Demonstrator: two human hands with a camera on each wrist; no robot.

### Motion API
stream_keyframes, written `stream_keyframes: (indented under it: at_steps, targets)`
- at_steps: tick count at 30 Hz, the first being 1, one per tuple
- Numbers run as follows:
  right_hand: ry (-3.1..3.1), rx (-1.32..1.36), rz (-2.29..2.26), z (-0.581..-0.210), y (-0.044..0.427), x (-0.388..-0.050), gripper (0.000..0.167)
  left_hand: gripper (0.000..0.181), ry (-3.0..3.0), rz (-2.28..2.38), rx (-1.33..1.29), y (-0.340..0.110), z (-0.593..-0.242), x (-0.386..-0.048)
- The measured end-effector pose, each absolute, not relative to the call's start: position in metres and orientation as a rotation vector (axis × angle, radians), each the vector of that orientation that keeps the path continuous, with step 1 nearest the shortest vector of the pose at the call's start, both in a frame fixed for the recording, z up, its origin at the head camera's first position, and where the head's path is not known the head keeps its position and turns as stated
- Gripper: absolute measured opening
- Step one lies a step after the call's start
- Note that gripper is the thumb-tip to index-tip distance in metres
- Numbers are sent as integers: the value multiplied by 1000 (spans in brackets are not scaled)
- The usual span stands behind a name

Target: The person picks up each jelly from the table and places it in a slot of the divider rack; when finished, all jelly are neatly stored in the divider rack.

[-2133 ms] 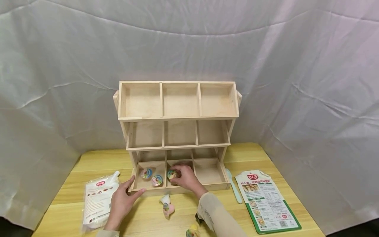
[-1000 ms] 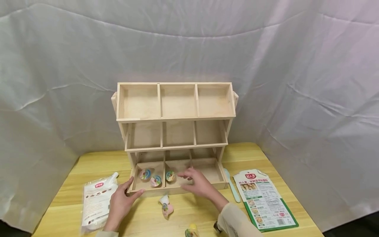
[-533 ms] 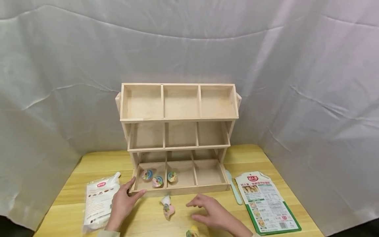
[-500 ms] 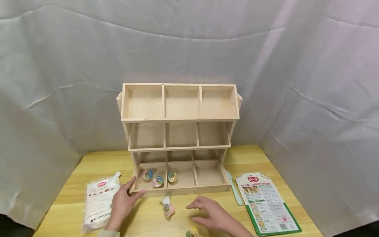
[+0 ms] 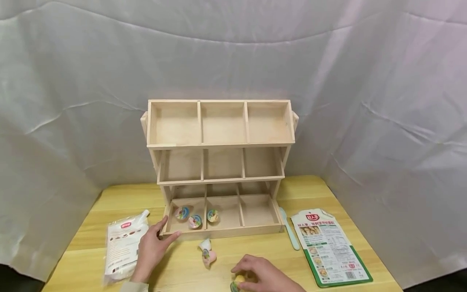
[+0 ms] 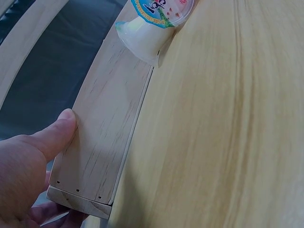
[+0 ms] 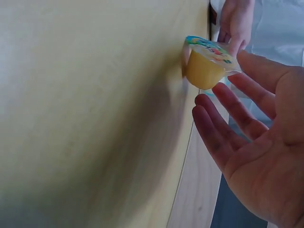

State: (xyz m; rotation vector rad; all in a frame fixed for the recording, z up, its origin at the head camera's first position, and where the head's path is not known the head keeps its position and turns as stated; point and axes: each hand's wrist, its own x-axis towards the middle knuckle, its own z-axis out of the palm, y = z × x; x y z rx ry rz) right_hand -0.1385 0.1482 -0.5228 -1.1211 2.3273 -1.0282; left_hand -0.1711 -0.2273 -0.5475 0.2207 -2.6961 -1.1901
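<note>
A three-tier wooden shelf point(image 5: 220, 232) stands on the table. My left hand point(image 5: 151, 247) grips its lower left corner, thumb on the front board point(image 6: 102, 114), fingers round the side. Two jelly cups point(image 5: 195, 221) lie in the bottom tier's left compartment. One yellow-toned jelly cup point(image 5: 213, 215) lies in the middle compartment. My right hand point(image 5: 264, 275) is at a yellow jelly cup point(image 7: 205, 69) on the table, thumb and spread fingers around it; I see no firm pinch. A white jelly cup point(image 5: 205, 244) and a pink jelly cup point(image 5: 209, 257) lie before the shelf.
A white spouted pouch point(image 5: 124, 247) lies on the table at left. To the right are a pale green plastic spoon or knife point(image 5: 290, 230) and a green-and-white printed packet point(image 5: 330, 249). Grey curtains point(image 5: 219, 61) surround the table at back and sides.
My right hand let go of a jelly cup in the middle compartment, drew back toward the front and came down round the yellow cup. My left hand stayed on the shelf corner.
</note>
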Motion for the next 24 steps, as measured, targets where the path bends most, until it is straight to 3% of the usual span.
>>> stream_keyframes:
  at_steps: [24]
  targets:
    - [2342,-1161,-1087,-532,145,-143,27,85,-2718,-1167,240,-227,-546,-171]
